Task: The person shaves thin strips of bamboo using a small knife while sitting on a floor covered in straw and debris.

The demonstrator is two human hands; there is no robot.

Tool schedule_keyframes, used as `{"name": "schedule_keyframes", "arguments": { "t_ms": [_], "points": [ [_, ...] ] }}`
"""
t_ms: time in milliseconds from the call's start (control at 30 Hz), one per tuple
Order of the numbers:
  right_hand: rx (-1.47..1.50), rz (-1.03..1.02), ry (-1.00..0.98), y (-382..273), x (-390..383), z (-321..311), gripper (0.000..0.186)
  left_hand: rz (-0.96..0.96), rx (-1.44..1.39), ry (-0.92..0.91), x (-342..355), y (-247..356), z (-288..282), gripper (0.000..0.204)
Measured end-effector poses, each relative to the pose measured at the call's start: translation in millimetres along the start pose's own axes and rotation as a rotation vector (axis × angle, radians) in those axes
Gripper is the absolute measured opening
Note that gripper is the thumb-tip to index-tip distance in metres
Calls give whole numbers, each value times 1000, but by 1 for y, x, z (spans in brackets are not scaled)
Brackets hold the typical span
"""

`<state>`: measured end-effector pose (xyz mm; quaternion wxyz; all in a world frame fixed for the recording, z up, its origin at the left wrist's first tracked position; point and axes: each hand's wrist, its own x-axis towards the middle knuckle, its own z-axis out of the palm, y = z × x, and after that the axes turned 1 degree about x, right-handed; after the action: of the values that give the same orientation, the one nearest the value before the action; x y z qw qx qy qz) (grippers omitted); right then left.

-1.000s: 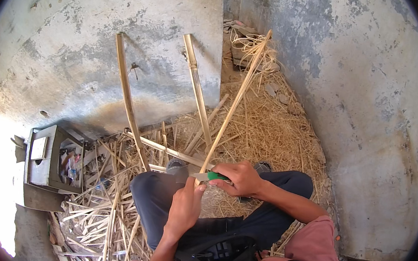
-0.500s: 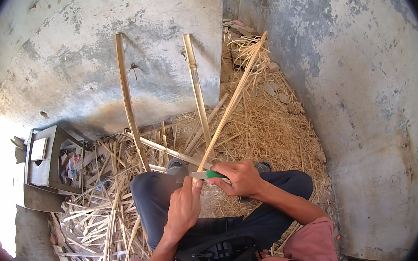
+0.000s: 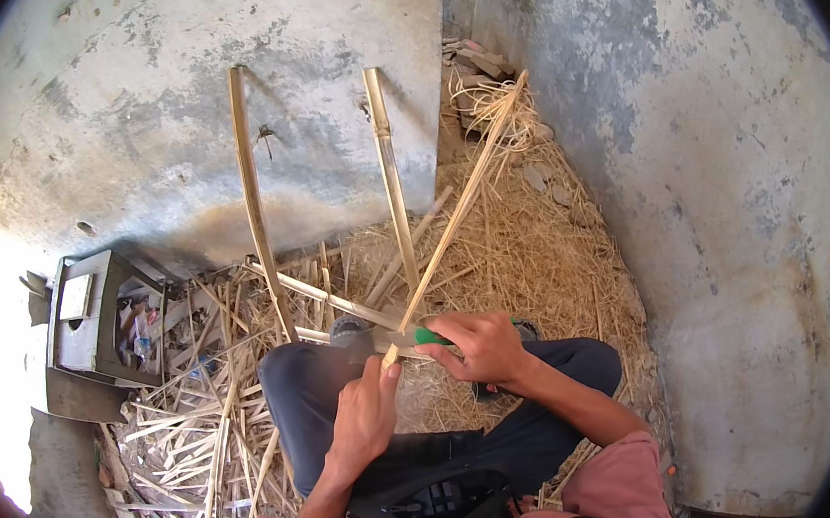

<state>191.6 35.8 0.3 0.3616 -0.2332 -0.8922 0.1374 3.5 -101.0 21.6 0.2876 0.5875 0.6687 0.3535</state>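
A long, pale bamboo strip (image 3: 459, 218) slants from between my knees up toward the far corner. My left hand (image 3: 364, 412) is closed around its near end, thumb on top. In my right hand (image 3: 476, 348) is a knife with a green handle (image 3: 430, 336), its blade (image 3: 401, 339) lying across the strip just beyond my left thumb. How deep the blade sits in the bamboo cannot be seen. The strip looks split lengthwise over part of its length.
Two bamboo slats, one to the left (image 3: 247, 183) and one nearer the middle (image 3: 391, 177), lean on the wall (image 3: 339, 12). Split pieces (image 3: 218, 440) cover the floor at left, shavings (image 3: 555, 262) at right. A grey box-like stand (image 3: 94, 328) holds litter. Coiled strips (image 3: 508, 118) lie in the corner.
My right hand and the knife have shifted slightly away from my left thumb, up along the strip. The strip's far end has dipped a little; my left hand stays nearly in place.
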Motion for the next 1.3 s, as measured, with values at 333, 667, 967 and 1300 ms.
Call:
{"name": "schedule_keyframes", "arguments": {
  "t_ms": [333, 667, 967, 1300],
  "points": [
    [-32, 95, 41, 9, 13, -18, 27, -28, -17, -34, -9, -8, -2, 38],
    [-88, -36, 70, 11, 11, -19, 29, 77, -105, -139, -22, -11, -13, 26],
    [-108, -86, 91, 12, 10, -21, 28, -78, -314, -208, -26, -14, -17, 37],
    [-120, -82, 55, 11, 10, -27, 27, -63, -305, -200, -28, -9, -20, 38]
  ]
}}
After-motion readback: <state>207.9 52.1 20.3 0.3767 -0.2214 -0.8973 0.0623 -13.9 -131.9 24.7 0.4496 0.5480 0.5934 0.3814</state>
